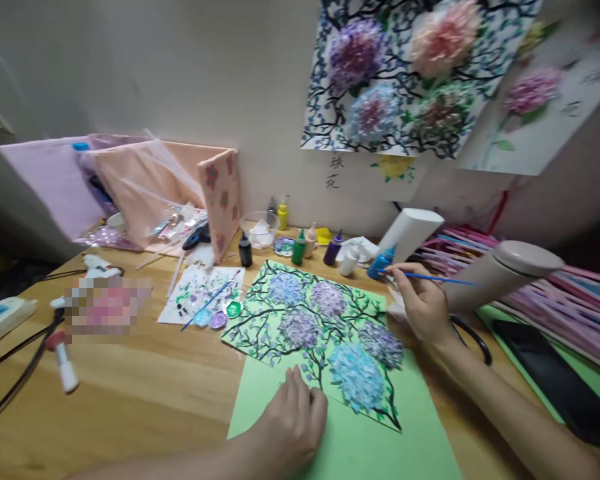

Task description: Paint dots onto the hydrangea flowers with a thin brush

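A painted picture (pixel 260 313) lies on a green sheet (pixel 380 453), with dark branches, small leaves and raised fluffy flowers in blue and purple. The largest is a light blue flower (pixel 357 377) near its front right. My left hand (pixel 295 417) rests at the picture's near edge, fingers loosely bent and fingertips on it; nothing shows in them. Above the picture's right side, my right hand (pixel 425 307) pinches a blue paintbrush (pixel 445 277), its handle pointing right. Its brush end is close to a blue paint bottle (pixel 379 265); whether they touch I cannot tell.
Several paint bottles, including a green bottle (pixel 299 248), line the back. A paint-spotted sheet (pixel 180 303) with another brush (pixel 210 303) lies left. A tumbler (pixel 505 273), pipe cleaners (pixel 540 313) and a phone (pixel 545 373) are right. A glue gun (pixel 100 267) is far left.
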Available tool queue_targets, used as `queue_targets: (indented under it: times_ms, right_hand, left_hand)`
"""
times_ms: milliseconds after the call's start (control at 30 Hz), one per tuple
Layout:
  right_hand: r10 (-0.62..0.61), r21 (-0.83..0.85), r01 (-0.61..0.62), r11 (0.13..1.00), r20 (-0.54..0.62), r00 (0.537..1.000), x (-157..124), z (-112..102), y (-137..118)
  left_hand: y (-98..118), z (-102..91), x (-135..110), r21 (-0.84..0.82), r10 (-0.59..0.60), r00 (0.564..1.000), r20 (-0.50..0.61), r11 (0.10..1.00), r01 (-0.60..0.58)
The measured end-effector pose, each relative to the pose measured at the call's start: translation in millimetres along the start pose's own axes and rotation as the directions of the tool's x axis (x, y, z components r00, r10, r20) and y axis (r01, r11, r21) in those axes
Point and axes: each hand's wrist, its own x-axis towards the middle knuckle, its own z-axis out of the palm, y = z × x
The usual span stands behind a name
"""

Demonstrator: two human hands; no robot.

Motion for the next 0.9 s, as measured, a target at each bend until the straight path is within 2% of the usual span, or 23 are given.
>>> queue_targets:
  times_ms: [33,100,200,367,500,700,900]
  right_hand:
    - [0.002,-0.032,-0.004,0.999,-0.051,0.999,-6,-8,12]
    - [-0.005,-0.094,-0.001,0.996,-0.061,0.998,-18,-17,26]
    - [0.022,-0.097,-0.021,0.995,0.008,1.0,-27,-16,32]
    - [0.072,-0.049,-0.068,0.997,0.099,0.993,-29,-7,34]
    - [0.058,-0.049,-0.052,0.997,0.143,0.988,-28,-7,33]
    - [-0.014,-0.053,0.031,0.998,0.3,0.954,-27,-10,29]
    - [0.017,-0.09,0.012,0.996,0.314,0.949,-27,-10,30]
  left_hand:
    - [0,1.0,1,-0.003,-0.012,1.0,-0.027,1.0,0.012]
    - [0,3.3,1,-0.015,-0.033,0.994,-0.103,0.999,0.032]
    - [-1,7.3,2,-0.024,-0.049,0.981,-0.19,0.999,0.045]
    - [-5,10.8,5,-0.004,-0.022,0.971,-0.24,1.0,0.021]
    - [-8,9.0,11,0.003,-0.007,0.966,-0.257,1.0,0.008]
    - [-8,8.2,13,0.002,-0.016,0.971,-0.239,1.0,0.017]
    - [-4,9.9,6,0.005,-0.013,0.977,-0.213,1.0,0.014]
